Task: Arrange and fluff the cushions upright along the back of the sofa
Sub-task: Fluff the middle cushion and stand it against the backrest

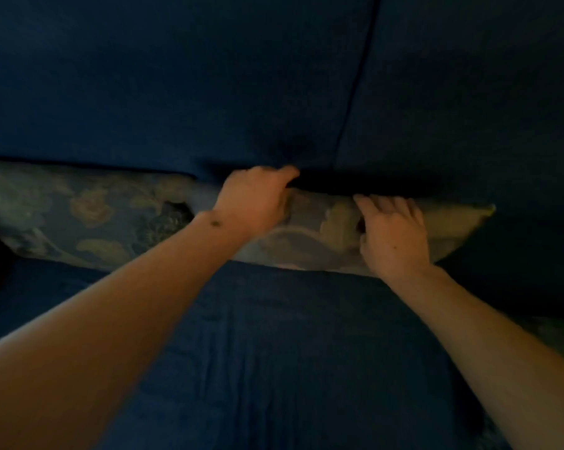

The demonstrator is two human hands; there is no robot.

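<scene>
Two floral cushions in muted green and gold stand side by side against the dark blue sofa back (176, 76). The left cushion (79, 216) leans at the far left. My left hand (254, 203) curls over the top left edge of the right cushion (326, 228), fingers tucked between it and the sofa back. On the same cushion's front, near the top, my right hand (394, 232) lies flat with fingers spread. The view is dim and slightly blurred.
The blue sofa seat (274, 352) stretches in front of the cushions, its fabric wrinkled. A seam (358, 76) runs down the sofa back above the right cushion. A patterned patch shows at the right edge (553, 336).
</scene>
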